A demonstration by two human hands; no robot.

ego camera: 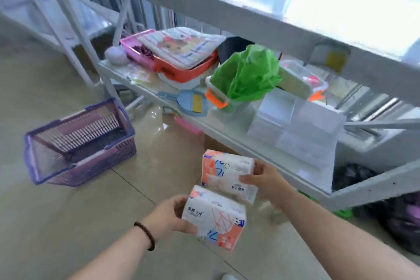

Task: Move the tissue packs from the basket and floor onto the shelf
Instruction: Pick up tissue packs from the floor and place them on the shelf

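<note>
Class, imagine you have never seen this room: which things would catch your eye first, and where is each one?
First, the two white tissue packs with orange and blue print, one in the left hand at bottom centre, one in the right hand just above it. Next, the crumpled bright green plastic bag in a clear tub on the white shelf. Then the purple plastic basket on the floor, left.

Both bare forearms reaching forward, low in front of the shelf (227, 134). Left hand (167, 217), dark bead bracelet at the wrist, clamped on one tissue pack (216, 218) nearer the body. Right hand (264, 180) gripping another tissue pack (225, 171), just short of the shelf edge.
</note>
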